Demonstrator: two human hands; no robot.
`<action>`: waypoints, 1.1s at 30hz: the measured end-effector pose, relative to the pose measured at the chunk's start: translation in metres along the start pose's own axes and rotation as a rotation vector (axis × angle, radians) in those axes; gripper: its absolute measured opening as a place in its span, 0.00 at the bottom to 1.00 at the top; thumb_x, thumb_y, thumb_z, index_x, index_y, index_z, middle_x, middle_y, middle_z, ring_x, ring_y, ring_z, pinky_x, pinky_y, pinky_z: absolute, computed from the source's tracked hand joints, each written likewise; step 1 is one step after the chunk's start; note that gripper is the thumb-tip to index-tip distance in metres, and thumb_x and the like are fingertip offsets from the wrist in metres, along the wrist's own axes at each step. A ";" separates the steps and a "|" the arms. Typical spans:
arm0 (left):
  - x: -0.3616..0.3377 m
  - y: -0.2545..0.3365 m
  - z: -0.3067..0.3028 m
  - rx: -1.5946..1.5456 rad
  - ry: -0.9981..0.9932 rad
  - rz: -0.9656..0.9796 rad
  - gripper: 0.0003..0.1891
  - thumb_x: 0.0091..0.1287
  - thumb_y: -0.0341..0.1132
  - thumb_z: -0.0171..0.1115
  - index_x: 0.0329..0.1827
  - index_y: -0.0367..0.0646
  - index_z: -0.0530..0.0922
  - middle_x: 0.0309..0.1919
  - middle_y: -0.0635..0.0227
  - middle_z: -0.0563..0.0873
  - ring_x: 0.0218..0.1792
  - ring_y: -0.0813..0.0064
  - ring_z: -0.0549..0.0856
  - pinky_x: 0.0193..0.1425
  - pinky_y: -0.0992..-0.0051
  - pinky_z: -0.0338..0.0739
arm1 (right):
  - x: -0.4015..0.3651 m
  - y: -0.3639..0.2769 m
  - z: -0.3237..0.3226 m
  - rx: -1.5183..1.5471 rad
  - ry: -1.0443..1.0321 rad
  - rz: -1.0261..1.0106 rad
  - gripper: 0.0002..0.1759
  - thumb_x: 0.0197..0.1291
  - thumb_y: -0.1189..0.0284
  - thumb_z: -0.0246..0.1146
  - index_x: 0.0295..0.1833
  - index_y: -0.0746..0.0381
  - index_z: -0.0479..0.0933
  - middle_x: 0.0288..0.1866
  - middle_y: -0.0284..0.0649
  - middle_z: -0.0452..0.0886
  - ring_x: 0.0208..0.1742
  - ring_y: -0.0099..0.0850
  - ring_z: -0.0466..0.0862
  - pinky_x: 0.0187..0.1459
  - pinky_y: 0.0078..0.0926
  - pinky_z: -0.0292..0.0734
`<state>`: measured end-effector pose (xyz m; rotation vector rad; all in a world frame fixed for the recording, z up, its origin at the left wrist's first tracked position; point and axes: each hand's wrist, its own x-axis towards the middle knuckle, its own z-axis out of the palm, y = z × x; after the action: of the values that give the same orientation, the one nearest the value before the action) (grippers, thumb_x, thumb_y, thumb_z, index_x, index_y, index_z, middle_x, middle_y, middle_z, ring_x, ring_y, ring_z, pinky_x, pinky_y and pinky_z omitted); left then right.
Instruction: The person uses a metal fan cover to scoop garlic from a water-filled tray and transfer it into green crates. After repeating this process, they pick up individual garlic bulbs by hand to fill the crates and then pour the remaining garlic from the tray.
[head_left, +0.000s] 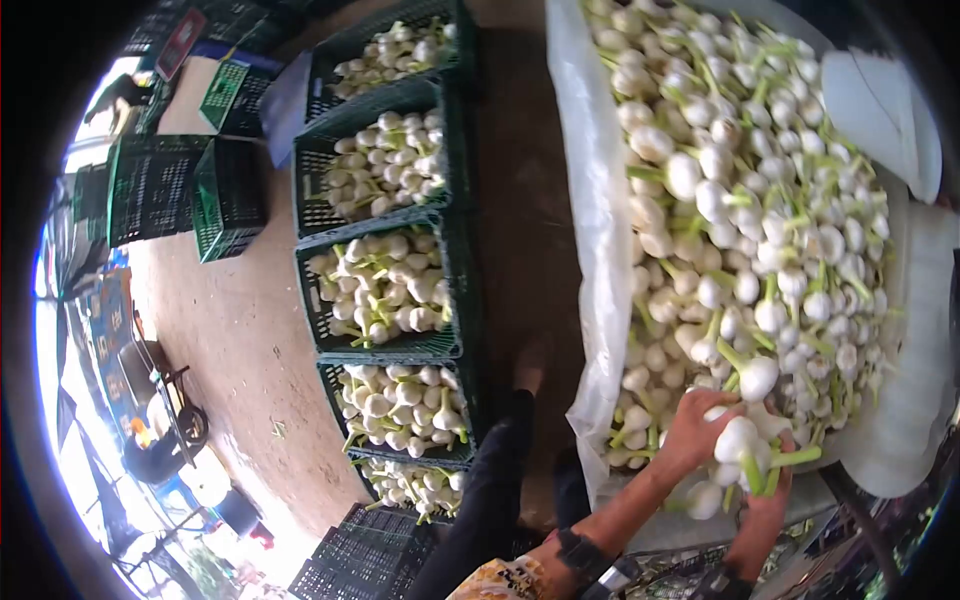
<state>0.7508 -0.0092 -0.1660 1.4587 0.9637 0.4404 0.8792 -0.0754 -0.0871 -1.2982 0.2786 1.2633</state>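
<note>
Many white bulbs with cut green stems lie heaped on the table at the right. At the heap's near end, my left hand is closed round white bulbs. My right hand is closed on the same cluster from the other side, partly hidden by it. Several bulbs show between the two hands, with green stems pointing down and to the right. One more bulb with its stem to the upper left is just above my left hand's fingers.
Green crates filled with bulbs stand in a row left of the table. Clear plastic sheeting drapes over the table's left edge. A white bucket lies at the upper right. More crates and a wheeled cart stand farther left.
</note>
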 end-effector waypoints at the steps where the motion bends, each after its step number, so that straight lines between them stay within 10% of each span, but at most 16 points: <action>1: -0.007 0.003 -0.023 -0.039 0.025 -0.028 0.17 0.58 0.38 0.63 0.51 0.50 0.79 0.54 0.62 0.78 0.57 0.59 0.74 0.65 0.64 0.67 | -0.007 0.002 0.023 -0.039 -0.015 0.018 0.29 0.66 0.58 0.51 0.68 0.63 0.63 0.63 0.45 0.71 0.61 0.38 0.74 0.64 0.37 0.69; 4: -0.013 0.038 -0.151 -0.616 0.008 -0.390 0.16 0.64 0.42 0.60 0.46 0.39 0.83 0.48 0.57 0.82 0.54 0.66 0.78 0.61 0.70 0.70 | -0.017 0.029 0.125 -0.136 -0.127 0.104 0.30 0.63 0.60 0.55 0.67 0.63 0.63 0.62 0.45 0.71 0.61 0.38 0.74 0.64 0.36 0.69; 9: -0.054 -0.028 -0.353 -0.990 0.450 -0.457 0.22 0.65 0.42 0.59 0.56 0.36 0.75 0.49 0.60 0.82 0.50 0.70 0.81 0.54 0.70 0.78 | 0.051 0.173 0.274 0.023 -0.582 0.440 0.33 0.63 0.68 0.63 0.71 0.59 0.58 0.63 0.39 0.69 0.61 0.31 0.73 0.61 0.33 0.71; 14: -0.061 -0.160 -0.468 0.278 0.659 -0.428 0.22 0.67 0.39 0.53 0.63 0.45 0.71 0.56 0.59 0.78 0.54 0.61 0.80 0.58 0.68 0.74 | 0.103 0.268 0.350 -0.367 -0.452 0.376 0.40 0.64 0.63 0.62 0.76 0.59 0.49 0.73 0.46 0.60 0.70 0.37 0.65 0.61 0.43 0.69; 16: -0.075 -0.180 -0.455 0.283 0.355 -0.651 0.18 0.67 0.34 0.53 0.58 0.43 0.76 0.58 0.55 0.79 0.57 0.58 0.79 0.62 0.69 0.71 | 0.108 0.273 0.321 -0.471 -0.521 0.270 0.38 0.64 0.64 0.62 0.74 0.62 0.53 0.72 0.48 0.60 0.71 0.38 0.65 0.60 0.40 0.71; 21: -0.047 -0.210 -0.427 0.838 0.686 -0.178 0.18 0.64 0.27 0.59 0.58 0.42 0.76 0.47 0.57 0.83 0.47 0.61 0.83 0.54 0.68 0.76 | 0.050 0.186 0.181 -0.574 -0.293 0.113 0.19 0.65 0.73 0.59 0.60 0.67 0.71 0.53 0.49 0.79 0.52 0.33 0.82 0.48 0.28 0.78; 22: -0.035 -0.180 -0.407 0.476 0.734 -0.499 0.14 0.68 0.29 0.57 0.56 0.40 0.77 0.45 0.64 0.83 0.43 0.72 0.82 0.50 0.75 0.76 | 0.039 0.161 0.136 -0.604 -0.198 0.072 0.18 0.67 0.68 0.57 0.58 0.67 0.72 0.49 0.48 0.81 0.48 0.35 0.83 0.46 0.30 0.79; 24: -0.013 -0.130 -0.353 0.006 0.725 -0.369 0.13 0.70 0.32 0.56 0.55 0.39 0.78 0.43 0.69 0.83 0.40 0.80 0.80 0.48 0.81 0.75 | 0.024 0.113 0.044 -0.465 0.078 0.034 0.26 0.68 0.57 0.54 0.60 0.67 0.70 0.53 0.50 0.79 0.53 0.39 0.81 0.49 0.35 0.78; 28: 0.007 -0.029 -0.196 -0.605 -0.057 -0.465 0.20 0.72 0.42 0.54 0.61 0.38 0.74 0.51 0.59 0.81 0.50 0.70 0.81 0.53 0.74 0.76 | 0.040 0.072 -0.081 -0.475 0.646 0.052 0.42 0.64 0.41 0.49 0.71 0.62 0.57 0.67 0.48 0.67 0.63 0.45 0.71 0.61 0.44 0.70; 30: 0.014 -0.039 -0.107 -0.346 -0.265 -0.384 0.30 0.68 0.49 0.59 0.67 0.39 0.67 0.56 0.50 0.76 0.60 0.57 0.75 0.64 0.61 0.68 | 0.071 0.081 -0.123 -0.414 0.827 0.157 0.42 0.63 0.40 0.50 0.72 0.59 0.57 0.69 0.43 0.66 0.64 0.44 0.71 0.62 0.46 0.69; 33: 0.028 -0.091 -0.036 0.101 -0.252 -0.445 0.41 0.63 0.53 0.64 0.73 0.40 0.58 0.67 0.45 0.64 0.68 0.51 0.64 0.71 0.60 0.59 | 0.132 0.111 -0.182 0.068 0.418 0.155 0.42 0.61 0.38 0.52 0.72 0.53 0.59 0.68 0.37 0.68 0.65 0.39 0.71 0.62 0.45 0.69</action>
<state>0.7128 0.0238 -0.2545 1.3013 1.0787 -0.1161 0.9249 -0.1798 -0.3107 -1.4971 0.7235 1.0894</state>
